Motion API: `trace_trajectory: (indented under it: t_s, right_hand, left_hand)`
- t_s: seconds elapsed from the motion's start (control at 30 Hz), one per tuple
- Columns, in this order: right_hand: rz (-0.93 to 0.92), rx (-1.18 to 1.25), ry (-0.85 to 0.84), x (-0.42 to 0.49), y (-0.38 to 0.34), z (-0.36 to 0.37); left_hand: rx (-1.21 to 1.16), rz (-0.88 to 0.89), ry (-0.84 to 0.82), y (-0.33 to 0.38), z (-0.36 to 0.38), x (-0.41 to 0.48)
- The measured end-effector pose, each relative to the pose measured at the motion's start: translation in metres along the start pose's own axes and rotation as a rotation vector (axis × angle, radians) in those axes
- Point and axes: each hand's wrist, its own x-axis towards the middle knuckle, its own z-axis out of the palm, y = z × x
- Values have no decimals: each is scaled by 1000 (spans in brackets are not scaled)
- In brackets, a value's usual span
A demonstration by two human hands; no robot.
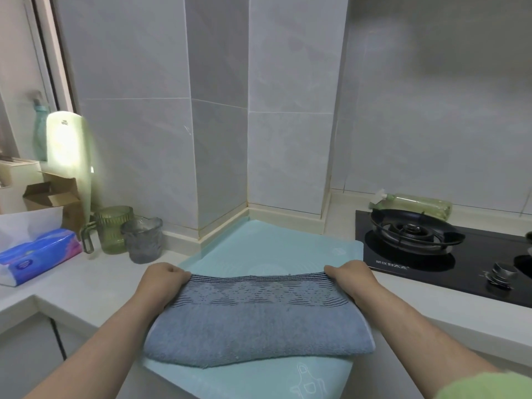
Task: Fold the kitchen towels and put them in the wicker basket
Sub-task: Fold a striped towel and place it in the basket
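Two hands — left hand [164,279] and right hand [349,276] — pinch shut on the far corners of the folded blue towel [256,321], lying mid-frame on a teal mat [259,249] atop the bench [95,283].

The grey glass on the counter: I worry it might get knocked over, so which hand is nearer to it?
Left. The left hand grips the blue towel's far left corner, just in front of the grey glass. The right hand holds the opposite corner, nearer the stove.
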Motion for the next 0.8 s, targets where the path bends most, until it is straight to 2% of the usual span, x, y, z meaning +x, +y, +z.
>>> trace_trajectory:
  t_s: [0.07,0.27,0.37,0.6,0.8]
  right_hand:
    - [-33,-91,14,7,1,2]
    - [-185,-168,63,16,4,10]
    - [-234,-239,87,16,2,15]
    - [-245,-545,28,17,-2,21]
    - [-269,-582,-57,12,-5,15]
  left_hand:
    - [38,31,-2,0,2,4]
    - [169,57,8,-5,7,16]
    - [373,75,2,-5,9,18]
    - [677,142,-8,-6,17,17]
    - [795,265,-96,-8,1,22]
